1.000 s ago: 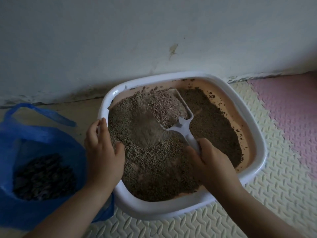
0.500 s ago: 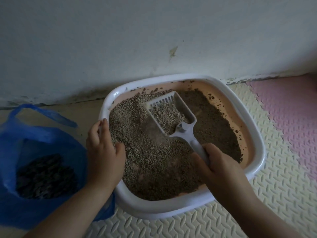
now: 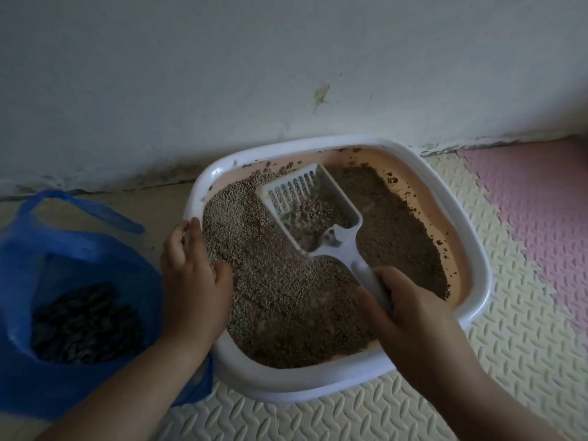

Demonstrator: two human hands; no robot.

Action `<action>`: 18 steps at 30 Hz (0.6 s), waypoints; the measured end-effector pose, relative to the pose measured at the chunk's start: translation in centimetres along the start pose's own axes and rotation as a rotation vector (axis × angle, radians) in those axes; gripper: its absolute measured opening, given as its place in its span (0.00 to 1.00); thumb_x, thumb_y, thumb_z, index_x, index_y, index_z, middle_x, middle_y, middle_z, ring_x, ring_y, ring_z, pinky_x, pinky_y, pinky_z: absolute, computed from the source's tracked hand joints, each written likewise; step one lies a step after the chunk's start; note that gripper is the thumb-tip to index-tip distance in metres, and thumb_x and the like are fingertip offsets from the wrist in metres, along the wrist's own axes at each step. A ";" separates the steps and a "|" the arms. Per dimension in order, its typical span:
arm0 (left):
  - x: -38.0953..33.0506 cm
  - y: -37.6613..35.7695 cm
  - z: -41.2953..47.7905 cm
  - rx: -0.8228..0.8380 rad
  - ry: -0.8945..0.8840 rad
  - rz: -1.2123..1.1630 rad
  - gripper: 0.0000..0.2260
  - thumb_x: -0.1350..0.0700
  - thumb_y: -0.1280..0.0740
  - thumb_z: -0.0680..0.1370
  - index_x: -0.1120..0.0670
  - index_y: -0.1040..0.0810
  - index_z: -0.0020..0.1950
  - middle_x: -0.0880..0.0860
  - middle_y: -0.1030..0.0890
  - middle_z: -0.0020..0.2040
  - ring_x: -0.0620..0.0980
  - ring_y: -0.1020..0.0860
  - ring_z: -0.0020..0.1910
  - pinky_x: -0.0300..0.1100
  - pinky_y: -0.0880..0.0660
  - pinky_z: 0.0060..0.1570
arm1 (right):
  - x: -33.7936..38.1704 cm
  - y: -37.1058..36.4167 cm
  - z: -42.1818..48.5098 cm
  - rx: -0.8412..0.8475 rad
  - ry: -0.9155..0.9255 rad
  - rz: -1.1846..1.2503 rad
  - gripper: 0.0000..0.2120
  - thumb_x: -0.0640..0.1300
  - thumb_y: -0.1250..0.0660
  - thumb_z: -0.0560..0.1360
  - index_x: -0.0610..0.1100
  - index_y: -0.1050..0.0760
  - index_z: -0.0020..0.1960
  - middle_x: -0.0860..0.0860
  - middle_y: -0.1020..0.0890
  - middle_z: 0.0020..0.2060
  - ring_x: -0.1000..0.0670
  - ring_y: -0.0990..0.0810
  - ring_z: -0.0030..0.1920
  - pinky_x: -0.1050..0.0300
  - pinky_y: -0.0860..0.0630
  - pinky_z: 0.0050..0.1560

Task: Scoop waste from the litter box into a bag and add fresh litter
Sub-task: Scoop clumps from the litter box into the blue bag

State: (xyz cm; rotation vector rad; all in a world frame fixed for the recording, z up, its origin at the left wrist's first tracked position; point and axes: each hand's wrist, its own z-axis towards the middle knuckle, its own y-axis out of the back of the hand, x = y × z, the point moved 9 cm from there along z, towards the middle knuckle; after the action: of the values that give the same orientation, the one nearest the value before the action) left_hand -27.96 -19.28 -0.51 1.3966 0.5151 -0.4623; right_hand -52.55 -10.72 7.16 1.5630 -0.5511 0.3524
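1. The scoop [image 3: 313, 214] handle's end is hidden inside the right hand [image 3: 410, 316].
2. The left hand [image 3: 192, 281] covers part of the litter box [image 3: 477, 281] left rim.
3. The blue bag [image 3: 79, 249] runs off the picture's left edge.
4. Falling grains under the scoop are blurred.
5. Both forearms are cut by the bottom edge.
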 end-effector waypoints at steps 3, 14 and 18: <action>0.0 0.1 -0.1 0.001 0.007 -0.003 0.28 0.61 0.38 0.78 0.58 0.43 0.76 0.56 0.43 0.73 0.56 0.41 0.70 0.44 0.38 0.62 | 0.1 0.4 0.1 -0.016 0.004 -0.011 0.11 0.58 0.42 0.72 0.51 0.29 0.42 0.53 0.26 0.26 0.54 0.26 0.28 0.54 0.30 0.29; -0.3 0.4 0.0 -0.018 0.004 0.032 0.29 0.61 0.36 0.76 0.59 0.41 0.75 0.58 0.41 0.73 0.58 0.39 0.70 0.48 0.35 0.63 | -2.4 -0.3 1.6 0.014 -0.115 -0.037 0.10 0.55 0.39 0.76 0.50 0.27 0.42 0.54 0.24 0.28 0.55 0.25 0.28 0.54 0.27 0.32; -0.4 0.4 0.0 -0.010 0.020 0.045 0.29 0.61 0.36 0.76 0.60 0.41 0.75 0.58 0.41 0.73 0.58 0.39 0.70 0.50 0.36 0.65 | -5.9 -0.8 4.8 0.128 -0.282 -0.126 0.11 0.53 0.40 0.79 0.49 0.25 0.43 0.53 0.22 0.31 0.55 0.24 0.29 0.62 0.29 0.27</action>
State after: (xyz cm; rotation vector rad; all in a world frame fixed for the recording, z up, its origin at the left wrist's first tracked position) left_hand -28.05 -19.20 -0.02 1.4013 0.5006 -0.4099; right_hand -57.54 -14.68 2.90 1.7753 -0.6531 0.0715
